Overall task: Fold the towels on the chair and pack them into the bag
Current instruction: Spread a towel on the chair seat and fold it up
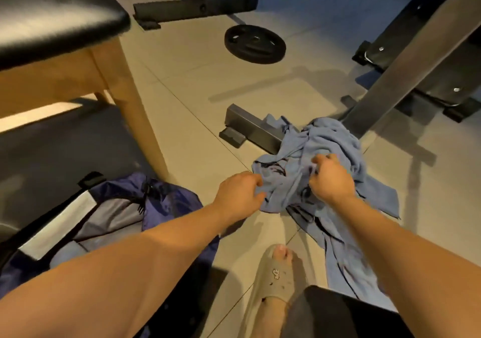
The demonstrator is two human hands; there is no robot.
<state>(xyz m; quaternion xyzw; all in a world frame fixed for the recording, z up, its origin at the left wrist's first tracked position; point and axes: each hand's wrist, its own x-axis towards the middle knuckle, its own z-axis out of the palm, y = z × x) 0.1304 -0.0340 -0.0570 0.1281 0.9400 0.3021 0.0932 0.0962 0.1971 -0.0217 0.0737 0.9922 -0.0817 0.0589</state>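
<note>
Tiled gym floor (197, 119): both hands, left hand (238, 194) and right hand (329, 177), clutch the crumpled towel (335, 142); the bag (109, 212), apparently open, lies near-left, closer to the left hand.

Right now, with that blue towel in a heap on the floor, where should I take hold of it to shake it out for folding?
Both hands, left hand and right hand, grip bunched folds mid-heap. Better, probably, to take the blue towel by its flat corner lying out to the right, coming from above on that side. It is the one clear edge showing; the rest is crumpled against the bench foot.
</note>
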